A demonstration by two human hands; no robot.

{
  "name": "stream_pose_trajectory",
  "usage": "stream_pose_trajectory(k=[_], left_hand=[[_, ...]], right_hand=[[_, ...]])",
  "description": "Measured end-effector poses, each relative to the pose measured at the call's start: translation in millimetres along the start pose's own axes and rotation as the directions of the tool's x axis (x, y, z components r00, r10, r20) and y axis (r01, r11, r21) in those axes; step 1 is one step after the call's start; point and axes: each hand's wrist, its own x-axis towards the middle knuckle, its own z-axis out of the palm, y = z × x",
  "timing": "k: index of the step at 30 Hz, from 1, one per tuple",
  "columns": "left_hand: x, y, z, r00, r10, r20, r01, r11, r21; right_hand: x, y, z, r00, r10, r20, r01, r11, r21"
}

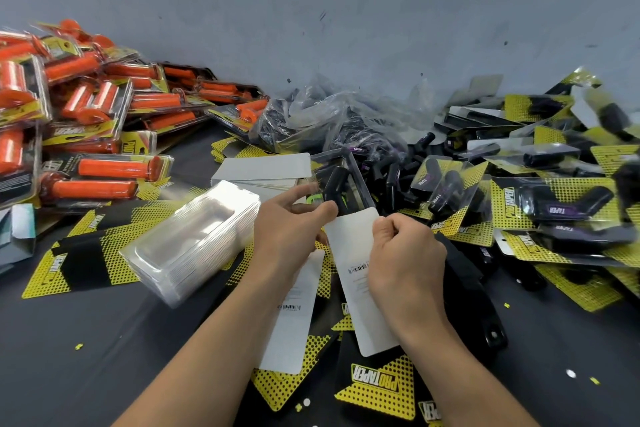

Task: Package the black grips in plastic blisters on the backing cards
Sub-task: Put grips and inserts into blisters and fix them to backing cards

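Note:
My left hand [289, 230] holds a clear plastic blister [343, 180] with a black grip [334, 185] inside it, above the table centre. My right hand [405, 260] pinches the top edge of a white backing card [353, 253], barcode side up, whose upper end meets the blister's lower edge. A second white card [294, 329] lies under my left forearm. A stack of empty clear blisters [194, 236] stands to the left. Loose black grips [391, 177] lie just behind my hands.
Packaged orange grips [86, 121] are heaped at the left. Finished black-grip packs [554, 198] pile up on the right. Plastic bags [329, 114] of black grips sit at the back against the grey wall. A stack of white cards [263, 170] and yellow-black cards [377, 388] cover the table.

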Motion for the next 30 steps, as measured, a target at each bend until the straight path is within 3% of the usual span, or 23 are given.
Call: stream_pose_trajectory(k=[8, 14, 30], left_hand=[[1.4, 0.4, 0.3, 0.999, -0.030, 0.034, 0.030, 0.999, 0.016], [-1.5, 2.0, -2.1, 0.992, -0.051, 0.118, 0.049, 0.999, 0.015], [-0.8, 4.5, -7.9, 0.938, -0.141, 0.318, 0.164, 0.985, -0.047]], right_hand=[[-1.0, 0.0, 1.0, 1.000, 0.004, 0.003, -0.004, 1.000, 0.019], [-1.5, -1.8, -0.8, 0.986, 0.010, 0.165, -0.017, 0.999, 0.037], [5.3, 0.0, -4.6, 0.986, 0.054, 0.156, -0.067, 0.995, 0.079]])
